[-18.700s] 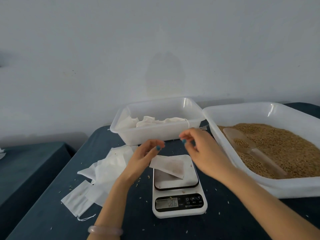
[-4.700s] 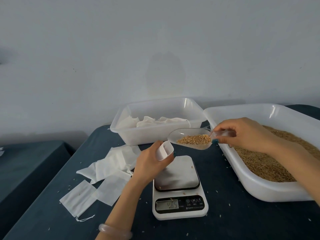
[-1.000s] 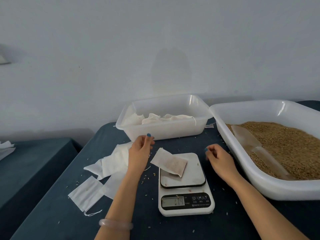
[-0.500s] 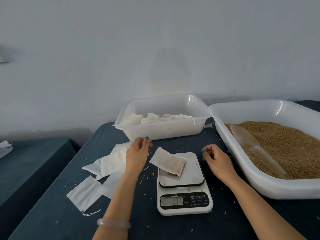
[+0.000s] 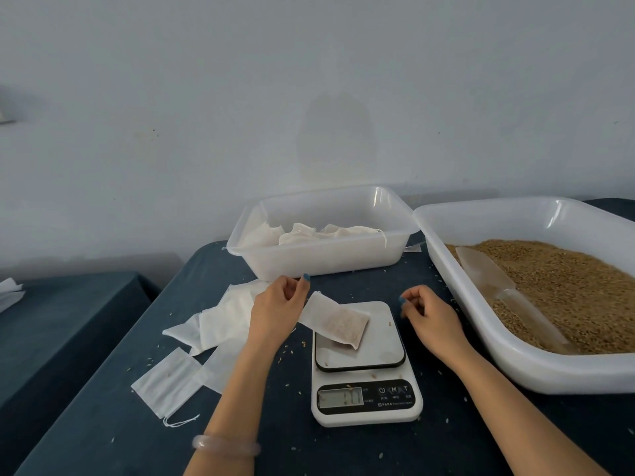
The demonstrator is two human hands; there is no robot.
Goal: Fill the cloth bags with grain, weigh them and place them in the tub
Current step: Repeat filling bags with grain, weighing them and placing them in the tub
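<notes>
1 filled bag (image 5: 338,326) on scale (image 5: 379,353); 1 scoop (image 5: 488,273) in R-side grain tub (image 5: 515,365).

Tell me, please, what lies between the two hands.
In the head view, the filled cloth bag lies on the scale platform between the left hand and right hand.

A plain pale grey wall (image 5: 309,80) with a faint darker stain (image 5: 338,139) rises behind the dark blue table (image 5: 103,424); a second dark blue table (image 5: 62,321) stands beyond its left edge
</notes>
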